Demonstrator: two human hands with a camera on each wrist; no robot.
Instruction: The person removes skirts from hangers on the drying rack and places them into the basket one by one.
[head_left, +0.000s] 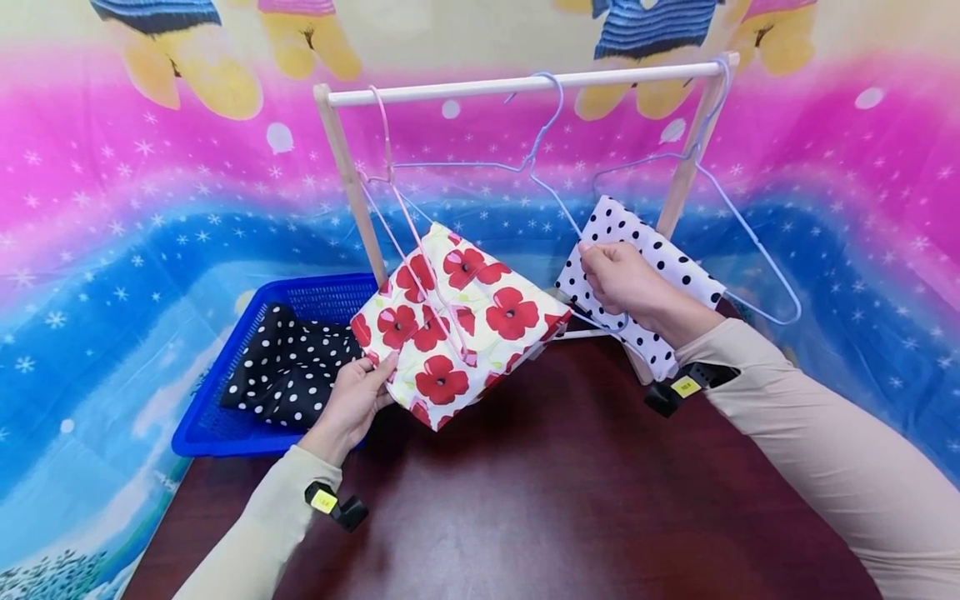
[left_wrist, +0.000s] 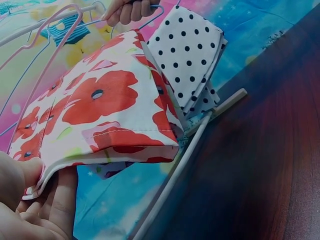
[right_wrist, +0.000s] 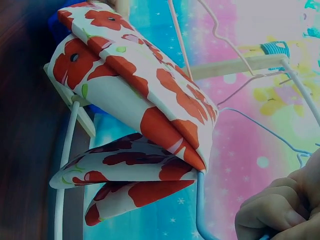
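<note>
A folded white cloth with red flowers hangs tilted over the lower bar of a blue wire hanger. At its lower left corner, my left hand pinches the edge between thumb and fingers. My right hand grips the right end of that hanger, its fingers curled round the wire. In the right wrist view, the blue wire comes out of the fold of the flowered cloth. A pink hanger dangles in front of the cloth and overlaps it.
A wooden rack carries the hangers. At its right end, another blue hanger bears a white cloth with black dots, behind my right hand. A blue basket on the left holds a black dotted cloth. Beneath lies a dark table.
</note>
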